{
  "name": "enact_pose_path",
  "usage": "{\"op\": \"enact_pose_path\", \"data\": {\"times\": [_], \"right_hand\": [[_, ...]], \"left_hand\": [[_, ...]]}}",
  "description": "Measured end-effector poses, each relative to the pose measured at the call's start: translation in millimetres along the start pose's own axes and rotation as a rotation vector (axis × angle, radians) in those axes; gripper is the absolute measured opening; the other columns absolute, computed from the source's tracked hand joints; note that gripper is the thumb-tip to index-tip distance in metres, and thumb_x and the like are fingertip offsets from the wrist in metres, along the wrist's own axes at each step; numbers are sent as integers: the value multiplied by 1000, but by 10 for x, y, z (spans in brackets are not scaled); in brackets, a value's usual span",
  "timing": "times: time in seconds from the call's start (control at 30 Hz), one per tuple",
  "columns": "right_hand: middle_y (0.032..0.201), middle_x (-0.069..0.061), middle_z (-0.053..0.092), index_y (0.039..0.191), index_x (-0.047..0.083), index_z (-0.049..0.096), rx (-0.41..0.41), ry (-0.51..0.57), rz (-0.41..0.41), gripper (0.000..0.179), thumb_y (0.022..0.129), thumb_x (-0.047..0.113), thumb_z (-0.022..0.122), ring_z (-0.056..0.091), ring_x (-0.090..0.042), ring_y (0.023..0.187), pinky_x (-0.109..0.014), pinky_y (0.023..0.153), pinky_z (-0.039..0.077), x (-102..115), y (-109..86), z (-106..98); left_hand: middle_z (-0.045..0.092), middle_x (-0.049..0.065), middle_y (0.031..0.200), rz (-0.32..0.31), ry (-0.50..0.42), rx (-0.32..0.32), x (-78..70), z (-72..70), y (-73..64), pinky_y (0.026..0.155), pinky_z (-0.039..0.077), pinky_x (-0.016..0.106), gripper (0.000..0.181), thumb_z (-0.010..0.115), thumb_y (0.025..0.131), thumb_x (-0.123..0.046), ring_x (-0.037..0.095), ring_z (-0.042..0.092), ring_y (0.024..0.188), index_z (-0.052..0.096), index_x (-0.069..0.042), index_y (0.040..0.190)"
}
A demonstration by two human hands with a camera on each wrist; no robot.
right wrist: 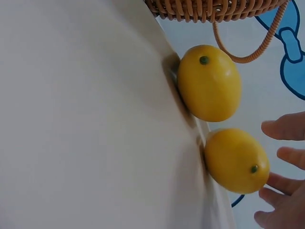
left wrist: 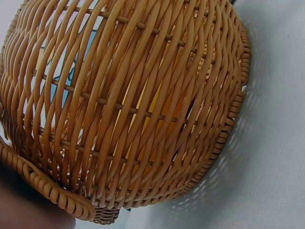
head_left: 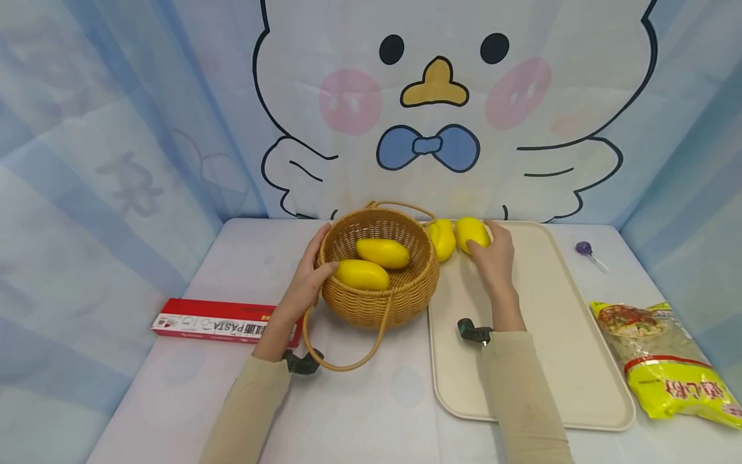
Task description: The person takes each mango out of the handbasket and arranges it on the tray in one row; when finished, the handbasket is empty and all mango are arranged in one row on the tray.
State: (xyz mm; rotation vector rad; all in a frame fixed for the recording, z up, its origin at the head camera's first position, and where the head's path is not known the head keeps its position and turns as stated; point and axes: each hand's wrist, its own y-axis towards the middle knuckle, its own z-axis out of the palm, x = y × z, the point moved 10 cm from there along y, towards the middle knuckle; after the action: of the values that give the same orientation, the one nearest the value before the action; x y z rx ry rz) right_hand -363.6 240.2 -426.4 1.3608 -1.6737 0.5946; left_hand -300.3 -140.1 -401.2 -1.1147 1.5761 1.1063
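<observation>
My left hand (head_left: 307,274) grips the left side of a round wicker basket (head_left: 379,309), thumb over its rim. Two smooth yellow mangoes (head_left: 382,253) lie inside; their colour shows through the weave in the left wrist view. On the far edge of a cream tray (head_left: 547,322) sit two more: one mango (head_left: 443,240) beside the basket, another mango (right wrist: 237,161) to its right, each with a green stem spot. At the right one, my right hand (head_left: 494,258) has its fingers spread, fingertips right at the fruit's side.
A red pasta box (head_left: 217,320) lies left of the basket, partly behind my left forearm. The basket's handle (head_left: 348,368) hangs toward me. Right of the tray are a purple lollipop (head_left: 584,249) and a yellow food bag (head_left: 666,361). A printed curtain (head_left: 435,187) closes the back.
</observation>
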Motion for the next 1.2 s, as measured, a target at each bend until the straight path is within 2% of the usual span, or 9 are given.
{"op": "enact_pose_path", "data": {"times": [0.1, 0.2, 0.37, 0.4, 0.6, 0.67, 0.97, 1.2], "right_hand": [[154, -16, 39, 150, 9, 43, -10, 7, -39, 62, 91, 17, 62, 33, -34, 146, -50, 123, 22, 88, -11, -25], [155, -14, 39, 149, 11, 44, -19, 17, -69, 60, 92, 16, 62, 31, -34, 147, -50, 123, 22, 179, -29, -43], [156, -10, 41, 147, 15, 49, -25, 58, -110, 56, 93, 16, 64, 32, -31, 148, -50, 123, 22, 311, -69, -41], [156, -9, 41, 147, 16, 49, -17, 67, -125, 56, 92, 16, 64, 31, -30, 148, -50, 123, 22, 341, -79, -28], [155, -8, 42, 145, 17, 51, 71, 78, -255, 57, 91, 15, 68, 32, -30, 148, -52, 123, 23, 533, -149, 109], [155, -7, 43, 145, 18, 52, 90, 88, -283, 57, 91, 15, 69, 33, -29, 147, -52, 122, 24, 571, -176, 138], [155, 0, 43, 146, 23, 50, 146, 163, -317, 56, 93, 22, 67, 33, -24, 147, -53, 122, 23, 658, -219, 156], [154, -7, 44, 146, 13, 49, 197, 250, -332, 57, 92, 12, 67, 37, -26, 145, -46, 124, 25, 908, -292, 215]], "left_hand": [[17, -16, 164, -4, 0, -4, 6, -3, 4, 123, 21, 53, 73, 53, 95, -24, 18, 20, 152, 20, -41, 157], [17, -15, 164, -5, 3, -5, 17, -4, 8, 123, 21, 53, 74, 53, 94, -24, 18, 19, 153, 19, -38, 158], [18, -16, 164, -15, 3, -6, 29, -5, -7, 123, 21, 55, 73, 53, 95, -23, 19, 19, 153, 19, -38, 158], [17, -14, 165, -24, 0, -5, -7, -3, -26, 123, 21, 55, 74, 53, 95, -22, 20, 19, 153, 19, -37, 158], [15, -11, 166, -34, -10, -3, -3, -22, -43, 123, 21, 54, 75, 53, 95, -18, 21, 18, 153, 17, -37, 158], [16, -14, 165, -26, -6, -6, 35, -26, -35, 123, 21, 53, 74, 53, 95, -20, 19, 19, 153, 19, -42, 157], [17, -17, 164, -19, -4, 1, 39, 2, -33, 123, 19, 54, 73, 53, 95, -22, 18, 18, 153, 19, -41, 157], [16, -18, 164, -32, -1, 1, 35, -17, -6, 124, 19, 53, 73, 52, 96, -20, 17, 18, 153, 18, -40, 158]]}}
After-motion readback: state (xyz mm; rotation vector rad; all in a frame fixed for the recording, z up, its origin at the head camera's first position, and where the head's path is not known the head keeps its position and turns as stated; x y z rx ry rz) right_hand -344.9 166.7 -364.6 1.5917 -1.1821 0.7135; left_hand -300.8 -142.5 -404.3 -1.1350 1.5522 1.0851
